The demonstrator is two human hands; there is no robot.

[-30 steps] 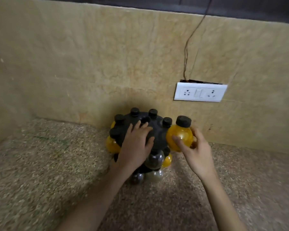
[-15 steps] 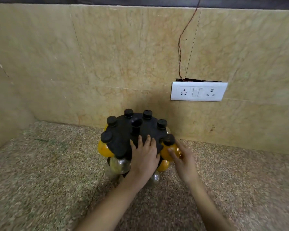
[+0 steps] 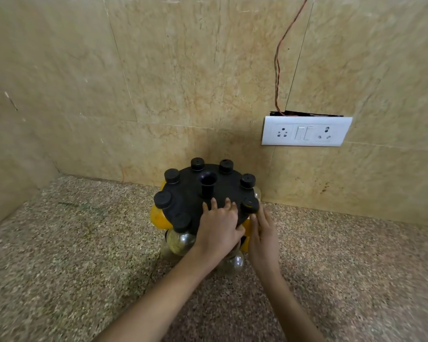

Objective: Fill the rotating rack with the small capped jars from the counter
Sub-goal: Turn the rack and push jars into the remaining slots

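Worktop [image 3: 59, 280]: speckled stone, carrying the rack; no loose jar is showing on the part in view.
Right hand [image 3: 263, 236]: reaching up along the rack's right side; its fingers [image 3: 260, 219] are lying straight and pressed together against the orange jar, not curling round it.
Left hand [image 3: 219, 230]: resting palm-down on the rack's top; its fingers [image 3: 214, 208] are lying slightly spread and flat, gripping nothing.
Clear jars [image 3: 234, 262]: hanging in the lower tier, partly hidden behind both hands.
Orange jar [image 3: 250, 206]: sitting upright in the near-right slot of the top ring, cap up.
Rack [image 3: 188, 193]: a black disc with a central stem [image 3: 208, 185], standing just beside the wall; seven caps are showing round its rim.
Progress: the filling is probably nearing its end. The top ring is looking full, though any slot under the left hand is hidden.
Socket plate [image 3: 307, 131]: hanging on the wall [image 3: 109, 82] behind, a wire [image 3: 278, 58] running up from it.
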